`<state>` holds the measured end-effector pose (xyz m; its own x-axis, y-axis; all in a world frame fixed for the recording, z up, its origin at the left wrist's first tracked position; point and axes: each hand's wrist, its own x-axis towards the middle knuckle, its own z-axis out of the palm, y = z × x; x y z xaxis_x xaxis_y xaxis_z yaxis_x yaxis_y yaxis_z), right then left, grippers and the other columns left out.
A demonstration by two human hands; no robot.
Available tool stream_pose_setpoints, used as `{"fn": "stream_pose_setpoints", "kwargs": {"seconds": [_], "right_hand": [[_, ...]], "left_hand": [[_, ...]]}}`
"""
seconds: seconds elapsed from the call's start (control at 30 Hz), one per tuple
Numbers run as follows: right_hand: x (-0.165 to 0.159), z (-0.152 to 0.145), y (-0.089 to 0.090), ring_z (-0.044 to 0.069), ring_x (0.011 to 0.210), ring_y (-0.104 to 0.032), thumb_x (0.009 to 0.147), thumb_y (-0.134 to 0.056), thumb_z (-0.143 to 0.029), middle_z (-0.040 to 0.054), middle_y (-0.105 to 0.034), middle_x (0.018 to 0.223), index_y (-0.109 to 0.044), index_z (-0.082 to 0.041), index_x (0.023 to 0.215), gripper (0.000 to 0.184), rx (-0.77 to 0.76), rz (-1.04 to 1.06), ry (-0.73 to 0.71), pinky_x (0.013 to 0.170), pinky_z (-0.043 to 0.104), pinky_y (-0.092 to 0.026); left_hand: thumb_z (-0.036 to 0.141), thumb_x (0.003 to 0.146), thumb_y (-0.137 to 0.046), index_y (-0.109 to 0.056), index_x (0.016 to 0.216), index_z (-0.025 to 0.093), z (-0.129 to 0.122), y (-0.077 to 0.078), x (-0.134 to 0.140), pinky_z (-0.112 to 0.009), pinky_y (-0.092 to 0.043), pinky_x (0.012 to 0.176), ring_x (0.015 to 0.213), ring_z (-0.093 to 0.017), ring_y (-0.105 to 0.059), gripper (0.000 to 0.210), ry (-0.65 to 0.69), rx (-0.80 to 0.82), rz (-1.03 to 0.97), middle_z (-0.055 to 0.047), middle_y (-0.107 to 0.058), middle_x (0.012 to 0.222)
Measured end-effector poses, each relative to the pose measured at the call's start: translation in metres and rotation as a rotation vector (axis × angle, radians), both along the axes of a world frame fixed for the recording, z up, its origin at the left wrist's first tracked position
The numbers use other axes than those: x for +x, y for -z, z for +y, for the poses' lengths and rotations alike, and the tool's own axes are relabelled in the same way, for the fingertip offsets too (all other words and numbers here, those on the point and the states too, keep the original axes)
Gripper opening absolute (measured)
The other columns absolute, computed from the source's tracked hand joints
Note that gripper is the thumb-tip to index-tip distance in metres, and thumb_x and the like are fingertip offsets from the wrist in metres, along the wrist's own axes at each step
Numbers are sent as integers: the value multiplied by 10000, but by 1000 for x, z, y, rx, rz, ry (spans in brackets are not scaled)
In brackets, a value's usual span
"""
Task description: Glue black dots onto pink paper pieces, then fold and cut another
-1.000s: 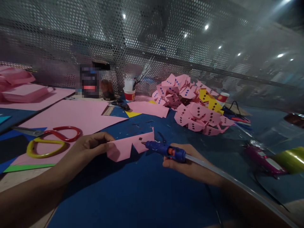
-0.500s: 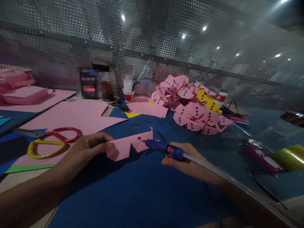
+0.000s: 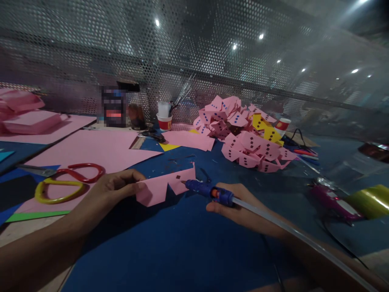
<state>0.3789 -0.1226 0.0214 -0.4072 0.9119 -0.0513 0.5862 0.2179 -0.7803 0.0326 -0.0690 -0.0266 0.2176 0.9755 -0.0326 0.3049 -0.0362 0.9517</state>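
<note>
Our left hand (image 3: 120,190) pinches a notched pink paper strip (image 3: 153,190); red-and-yellow-handled scissors (image 3: 54,200) lie left of those fingers (image 3: 133,174). Our right hand (image 3: 240,205) clasps a blue glue gun (image 3: 200,187).

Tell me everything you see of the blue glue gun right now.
The glue gun is blue and looks plastic, with a narrow dark nozzle and an opening showing something orange-red inside. A long translucent stick extends from its rear toward the lower right. The right hand grips it, hiding the handle. Its nozzle points left at the pink paper piece; whether the tip touches the paper is unclear.
</note>
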Motion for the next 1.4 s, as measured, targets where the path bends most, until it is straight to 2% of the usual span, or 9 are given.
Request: {"fn": "stream_pose_setpoints", "kwargs": {"seconds": [0.23, 0.5, 1.13, 1.4], "right_hand": [[0, 0, -2, 98, 611, -418, 895, -745, -475, -51, -503, 680, -508, -201, 755, 388, -14, -11, 5, 538, 224, -296], [-2, 0, -2, 95, 606, -415, 897, -742, -469, -54, -500, 683, -511, -201, 762, 378, -22, -12, 8, 544, 224, -301], [-2, -1, -2, 102, 621, -401, 918, -695, -539, -52, -455, 686, -459, -208, 755, 438, -21, -27, -8, 546, 235, -291], [-2, -2, -3, 101, 639, -410, 916, -717, -464, -51, -474, 707, -463, -203, 754, 399, -7, -70, 1, 557, 228, -298]], "left_hand": [[514, 866, -755, -701, 845, 233, 1, 6, -6, -239, -395, 685, 736, -141, -578, 287, 12, -13, -7, 51, -653, 752], [513, 869, -752, -705, 844, 221, 2, 8, -6, -251, -395, 671, 728, -153, -581, 296, 36, -17, -23, 31, -666, 758], [520, 848, -754, -718, 812, 211, 1, 0, -1, -263, -405, 665, 717, -169, -585, 312, 30, -4, -11, 16, -676, 740], [531, 824, -767, -719, 795, 209, -1, -5, 2, -253, -401, 665, 717, -164, -582, 327, 14, -11, 0, 18, -688, 738]]}}
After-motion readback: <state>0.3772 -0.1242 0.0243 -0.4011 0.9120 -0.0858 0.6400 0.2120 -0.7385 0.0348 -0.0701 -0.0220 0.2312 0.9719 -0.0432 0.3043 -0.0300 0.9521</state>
